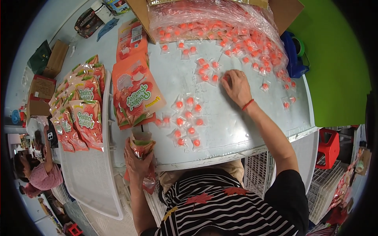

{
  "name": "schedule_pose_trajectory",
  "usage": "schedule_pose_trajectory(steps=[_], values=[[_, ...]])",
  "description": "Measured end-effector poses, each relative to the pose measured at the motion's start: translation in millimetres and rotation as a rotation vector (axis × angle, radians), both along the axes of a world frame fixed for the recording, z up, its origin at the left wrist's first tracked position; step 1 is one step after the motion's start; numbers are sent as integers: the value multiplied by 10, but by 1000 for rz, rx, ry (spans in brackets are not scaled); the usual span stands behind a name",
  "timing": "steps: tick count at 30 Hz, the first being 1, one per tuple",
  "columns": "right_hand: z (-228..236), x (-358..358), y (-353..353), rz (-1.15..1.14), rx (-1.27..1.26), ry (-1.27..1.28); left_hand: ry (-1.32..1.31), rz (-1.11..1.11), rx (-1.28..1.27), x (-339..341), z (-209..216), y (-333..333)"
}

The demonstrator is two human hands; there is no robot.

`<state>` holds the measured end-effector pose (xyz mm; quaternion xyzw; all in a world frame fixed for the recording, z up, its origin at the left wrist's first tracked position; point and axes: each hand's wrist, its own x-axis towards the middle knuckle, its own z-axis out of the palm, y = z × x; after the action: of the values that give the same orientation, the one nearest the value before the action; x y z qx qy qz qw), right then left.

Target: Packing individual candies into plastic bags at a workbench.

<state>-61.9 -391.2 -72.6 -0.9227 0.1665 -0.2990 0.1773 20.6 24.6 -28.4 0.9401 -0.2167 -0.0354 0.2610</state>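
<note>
Near the table's front edge my left hand [136, 163] is wrapped round an upright candy pouch [143, 147], whose top gapes. My right hand [237, 87] is over the table with fingers curled and tips turned down; whatever they may hold is hidden. Just left of it lies a small cluster of red candies in clear wrappers [204, 71]. A larger group of wrapped candies [188, 115] lies between my two hands. Flat pink pouches [136, 90] are stacked beyond my left hand.
A cardboard box [138, 10] lined with clear plastic spills many wrapped candies [256, 43] at the back. Filled pouches [84, 122] stand in a white tray [92, 185] at left. A blue tape dispenser [293, 59] sits at right, a red stool [327, 149] beyond. Another person [43, 177] is far left.
</note>
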Motion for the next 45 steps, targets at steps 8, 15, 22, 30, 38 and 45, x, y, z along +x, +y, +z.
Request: schedule_pose_trajectory(steps=[8, 15, 22, 30, 38, 45], values=[[103, -269, -449, -173, -286, 104, -4, -4, -13, -21, 22, -4], [5, 586, -62, 334, -281, 136, 43, -27, -52, -49, 87, 13], [-172, 590, 249, 331, -193, 69, 84, -21, -484, -277, 533, -172], [91, 642, 401, -68, 370, -151, -277, -266, -418, 43, 364, -1219], [1124, 663, 1360, 293, 1655, -399, -288, -250, -332, 45, 201, -1326], [911, 471, 1504, 305, 867, -194, -155, -218, -436, 58, 212, -1365]])
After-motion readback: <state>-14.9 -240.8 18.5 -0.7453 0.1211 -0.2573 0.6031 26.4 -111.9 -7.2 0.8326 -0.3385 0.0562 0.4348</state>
